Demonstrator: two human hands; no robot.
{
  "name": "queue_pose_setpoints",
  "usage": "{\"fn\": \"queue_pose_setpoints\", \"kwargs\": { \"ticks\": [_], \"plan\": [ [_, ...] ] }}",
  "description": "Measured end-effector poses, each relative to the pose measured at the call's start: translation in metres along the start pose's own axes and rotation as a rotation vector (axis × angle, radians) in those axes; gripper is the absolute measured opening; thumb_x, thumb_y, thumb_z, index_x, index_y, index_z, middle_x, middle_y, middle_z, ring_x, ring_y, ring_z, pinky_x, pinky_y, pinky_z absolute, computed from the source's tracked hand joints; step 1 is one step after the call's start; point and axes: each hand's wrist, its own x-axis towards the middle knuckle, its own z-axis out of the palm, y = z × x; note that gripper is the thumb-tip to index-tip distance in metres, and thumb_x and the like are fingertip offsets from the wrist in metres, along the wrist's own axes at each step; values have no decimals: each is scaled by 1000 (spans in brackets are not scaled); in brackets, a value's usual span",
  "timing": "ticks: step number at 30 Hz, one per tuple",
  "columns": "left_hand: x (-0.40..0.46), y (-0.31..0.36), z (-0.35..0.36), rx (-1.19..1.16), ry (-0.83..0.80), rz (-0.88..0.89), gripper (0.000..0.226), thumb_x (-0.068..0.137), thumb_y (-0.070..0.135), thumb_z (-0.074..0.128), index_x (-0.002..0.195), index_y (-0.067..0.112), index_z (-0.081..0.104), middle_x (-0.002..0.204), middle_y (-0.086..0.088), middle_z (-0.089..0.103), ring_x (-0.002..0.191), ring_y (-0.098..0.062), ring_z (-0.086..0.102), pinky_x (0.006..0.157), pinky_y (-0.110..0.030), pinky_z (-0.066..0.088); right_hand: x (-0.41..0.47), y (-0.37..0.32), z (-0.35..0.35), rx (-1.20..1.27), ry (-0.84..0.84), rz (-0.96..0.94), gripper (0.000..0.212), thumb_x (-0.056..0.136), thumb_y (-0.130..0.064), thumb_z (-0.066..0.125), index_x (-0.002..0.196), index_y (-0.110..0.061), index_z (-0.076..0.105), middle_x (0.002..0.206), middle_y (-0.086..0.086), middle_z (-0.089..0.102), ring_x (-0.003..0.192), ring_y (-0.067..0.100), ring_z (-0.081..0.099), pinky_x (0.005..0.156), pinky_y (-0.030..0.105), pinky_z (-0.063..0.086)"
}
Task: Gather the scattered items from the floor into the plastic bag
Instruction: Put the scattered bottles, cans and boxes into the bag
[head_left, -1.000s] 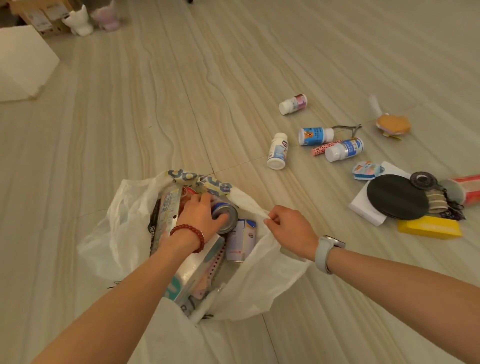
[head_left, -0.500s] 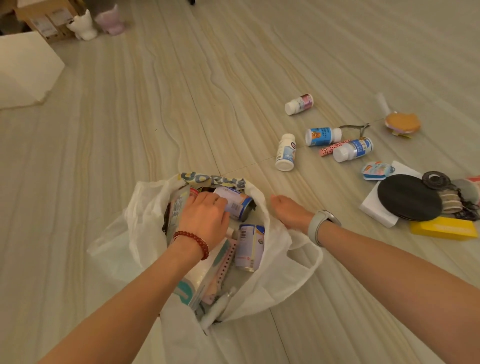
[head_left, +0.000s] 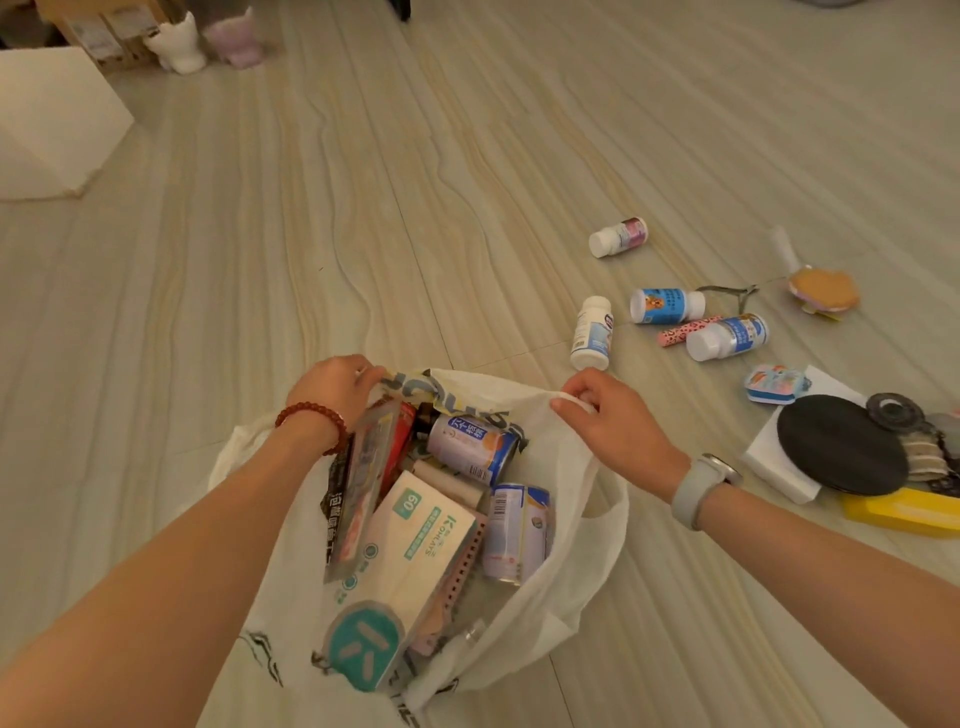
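Both hands gripped the rim of the bag (head_left: 571, 561) on the floor (head_left: 363, 208): left hand (head_left: 337, 387), right hand (head_left: 613, 421). Cans (head_left: 472, 447) and a box (head_left: 415, 551) were already inside; bottles (head_left: 592, 332) and other clutter to its right remained, so roughly half was done.

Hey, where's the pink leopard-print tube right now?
In the head view, right of the bag, the pink tube lies on the floor between two blue-labelled bottles.

Pale streaked floor (head_left: 467, 182) carries it all: the white plastic bag (head_left: 571, 582) sits near the bottom middle. To its right lie four white bottles (head_left: 592, 332), a pink patterned tube (head_left: 688, 330), a black disc (head_left: 841, 444) on a white pad (head_left: 779, 467), and a yellow box (head_left: 904, 512). Far left, a white block (head_left: 52, 119).
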Motion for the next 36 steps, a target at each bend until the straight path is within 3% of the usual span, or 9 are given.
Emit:
{"fn": "queue_pose_setpoints", "kwargs": {
  "ticks": [6, 10, 14, 18, 20, 24, 28, 33, 36],
  "plan": [
    [-3, -19, -27, -318, 387, 74, 19, 88, 16, 55, 91, 2, 67, 93, -20, 59, 86, -33, 56, 74, -29, 38, -11, -11, -8, -228, 31, -160, 12, 93, -24, 46, 84, -20, 39, 53, -11, 40, 50, 18, 42, 56, 40, 38],
    [-9, -34, -32, -281, 508, -17, 23, 90, 21, 51, 95, 5, 66, 97, -16, 57, 81, -33, 56, 66, -30, 34, -6, -31, -3, -243, 140, -169, 11, 92, -23, 47, 92, -12, 50, 60, -1, 51, 54, 22, 47, 56, 40, 39],
    [-13, -34, -25, -187, 382, -125, 22, 91, 20, 48, 98, 9, 66, 102, -14, 55, 87, -33, 56, 65, -34, 39, 19, -41, 5, -339, 32, -42, 17, 92, -27, 47, 95, -11, 52, 72, 9, 56, 67, 31, 54, 59, 34, 38],
    [-17, -9, -34, -132, 306, -101, 24, 87, 21, 52, 108, 15, 63, 121, -12, 49, 115, -31, 42, 98, -44, 29, 19, -50, -13, -433, -217, -33, 23, 91, -36, 46, 103, -19, 55, 83, 0, 59, 74, 19, 54, 67, 30, 42],
    [-20, 20, -37, -155, 328, -22, 30, 86, 24, 53, 115, 17, 59, 127, -11, 47, 121, -30, 39, 103, -46, 24, 19, -43, -28, -446, -256, -74, 26, 93, -36, 42, 110, -22, 56, 98, -1, 63, 82, 14, 55, 72, 30, 45],
    [-16, 100, -27, -178, 388, 225, 44, 82, 37, 41, 117, 15, 56, 124, -13, 51, 116, -31, 46, 99, -48, 31, 34, 8, -70, -434, -114, -73, 30, 93, -24, 43, 120, -18, 53, 120, 5, 56, 108, 20, 52, 89, 33, 42],
    [11, 182, 17, -155, 254, 270, 43, 87, 27, 49, 128, 14, 45, 136, -12, 39, 122, -30, 40, 98, -43, 35, 66, 88, -111, -612, 83, 54, 40, 86, -29, 53, 123, -16, 50, 131, 11, 47, 123, 30, 39, 103, 42, 35],
    [59, 246, 109, -158, -146, -30, 64, 89, 32, 47, 142, 17, 14, 148, -14, 16, 131, -34, 27, 104, -44, 33, 103, 165, -137, -742, -144, 180, 65, 85, -34, 50, 141, -22, 20, 151, 7, 19, 141, 30, 9, 114, 48, 14],
    [76, 255, 152, -116, -191, -211, 74, 87, 36, 51, 142, 16, 5, 145, -17, 23, 127, -36, 32, 102, -48, 34, 107, 190, -144, -875, -122, 62, 52, 86, -19, 49, 135, -16, 32, 145, 8, 32, 134, 29, 26, 102, 45, 31]
  ]
}}
